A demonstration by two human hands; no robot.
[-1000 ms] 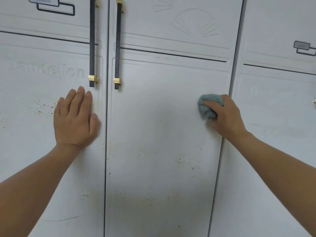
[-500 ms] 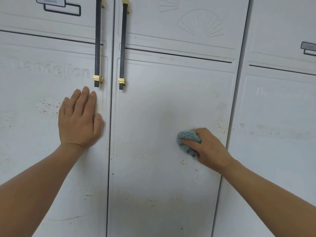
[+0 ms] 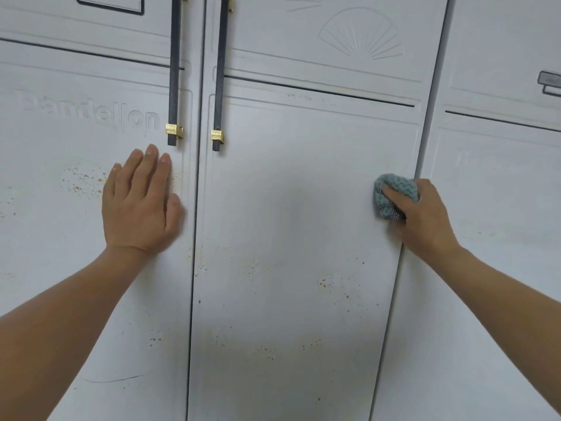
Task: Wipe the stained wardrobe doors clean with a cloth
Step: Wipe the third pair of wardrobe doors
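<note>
Three white wardrobe doors fill a close view from the person's head, and positions below are given from the middle door [image 3: 288,208]. The right hand [image 3: 425,220] presses a bunched teal knitted cloth [image 3: 394,192] against the middle door, right at its right-hand edge and about halfway up the visible panel. Its grip is closed around the cloth, with the fingers curled over the bundle. The left hand [image 3: 139,202] lies flat on the left door [image 3: 60,253], just left of the seam with the middle door. Its fingers are straight and close together and point upward, so the grip is wide and holds nothing. Brown specks [image 3: 326,281] are scattered over the lower half of the middle door, below the level of both hands. A second patch of specks [image 3: 82,180] sits on the left door, beside the left hand's fingers. A dark ribbed bar handle [image 3: 220,80] with a gold cap [image 3: 217,135] near its lower end runs down the middle door's left edge. A matching handle [image 3: 174,71] hangs just across the seam, above the left hand. Raised lettering [image 3: 97,117] crosses the left door, and an embossed fan pattern [image 3: 361,38] sits at the top of the middle door. A third door [image 3: 501,284] stands to the right of the middle door.
</note>
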